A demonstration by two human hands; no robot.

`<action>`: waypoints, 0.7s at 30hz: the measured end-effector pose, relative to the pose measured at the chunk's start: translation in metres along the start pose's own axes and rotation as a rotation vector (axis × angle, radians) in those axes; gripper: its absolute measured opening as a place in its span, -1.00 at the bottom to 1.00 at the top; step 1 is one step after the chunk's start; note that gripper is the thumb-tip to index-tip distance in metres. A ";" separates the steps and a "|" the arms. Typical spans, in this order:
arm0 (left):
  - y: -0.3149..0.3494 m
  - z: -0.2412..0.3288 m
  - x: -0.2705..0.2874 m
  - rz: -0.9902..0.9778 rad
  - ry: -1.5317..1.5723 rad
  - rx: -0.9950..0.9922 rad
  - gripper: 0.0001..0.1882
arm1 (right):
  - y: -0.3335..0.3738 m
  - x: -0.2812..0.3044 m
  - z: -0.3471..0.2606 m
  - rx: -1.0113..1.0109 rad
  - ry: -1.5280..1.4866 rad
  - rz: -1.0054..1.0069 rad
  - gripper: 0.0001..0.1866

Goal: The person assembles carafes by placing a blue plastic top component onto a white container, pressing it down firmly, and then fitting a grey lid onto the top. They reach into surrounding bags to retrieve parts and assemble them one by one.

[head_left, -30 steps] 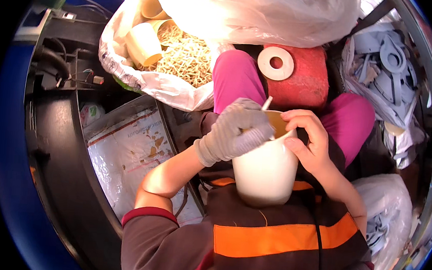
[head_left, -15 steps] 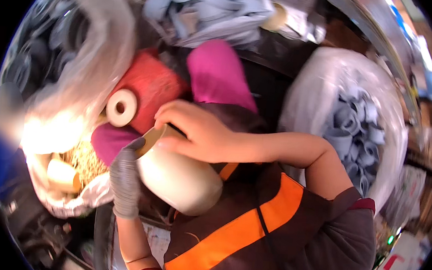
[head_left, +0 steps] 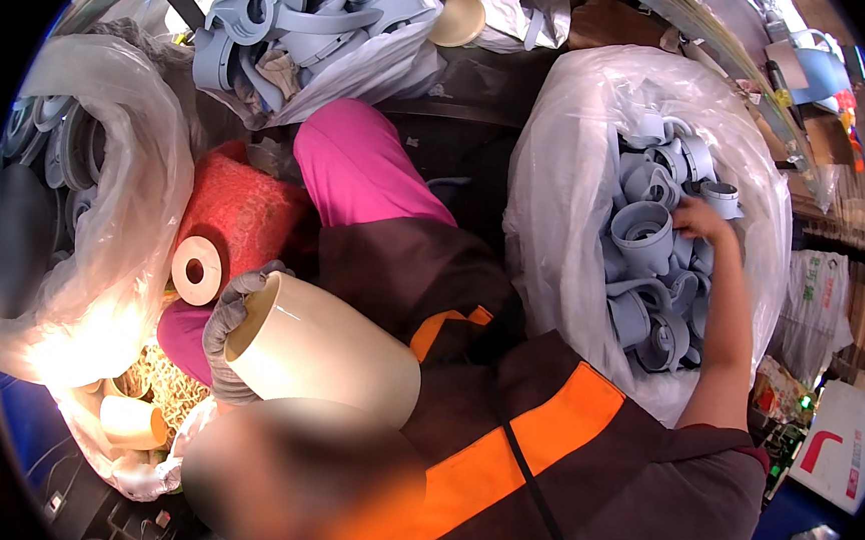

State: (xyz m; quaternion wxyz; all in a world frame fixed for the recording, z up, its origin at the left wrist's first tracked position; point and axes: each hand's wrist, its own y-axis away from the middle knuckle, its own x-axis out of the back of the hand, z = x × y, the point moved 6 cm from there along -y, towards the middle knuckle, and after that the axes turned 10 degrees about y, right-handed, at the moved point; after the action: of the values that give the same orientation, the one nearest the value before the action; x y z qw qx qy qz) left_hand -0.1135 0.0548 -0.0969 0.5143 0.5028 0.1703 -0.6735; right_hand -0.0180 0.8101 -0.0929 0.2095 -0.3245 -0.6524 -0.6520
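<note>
My left hand (head_left: pixel 233 331), in a grey glove, grips the open rim of a large cream plastic container (head_left: pixel 332 348). The container lies tilted across my lap with its mouth toward the left. My bare right hand (head_left: pixel 699 220) reaches into a clear plastic bag (head_left: pixel 552 168) on the right. Its fingers are bent in among blue-grey plastic parts (head_left: pixel 642 234), several of them cup-shaped with handles or rings. What those fingers hold, if anything, is partly hidden.
A red fuzzy block (head_left: pixel 242 202) with a white ring (head_left: pixel 197 271) stands beyond the container. Another clear bag (head_left: pixel 126 128) at left holds dark ring-like parts. More grey parts (head_left: pixel 305 15) fill a sack at the back. Cream cups (head_left: pixel 133 423) lie lower left.
My right hand has left the container's mouth and gone right, into the bag of blue-grey parts. My left hand still holds the container, now shifted slightly left in view.
</note>
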 end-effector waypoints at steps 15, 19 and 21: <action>0.000 0.010 -0.006 0.035 -0.020 -0.100 -0.61 | 0.059 0.183 -0.371 0.053 -0.143 1.078 -0.64; 0.000 0.031 -0.034 -0.314 -0.783 -0.574 -0.65 | 0.020 0.148 -0.514 0.737 -0.761 0.374 -0.79; 0.008 0.022 -0.024 -0.063 -0.242 -0.318 -0.58 | 0.005 0.123 -0.575 0.826 -0.855 -0.006 -0.76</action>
State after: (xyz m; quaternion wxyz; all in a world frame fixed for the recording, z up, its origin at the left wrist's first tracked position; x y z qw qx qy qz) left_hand -0.1184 0.0470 -0.0648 0.5828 0.3251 0.2271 -0.7093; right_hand -0.1874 0.2608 0.0317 0.0351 -0.4480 -0.8796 -0.1561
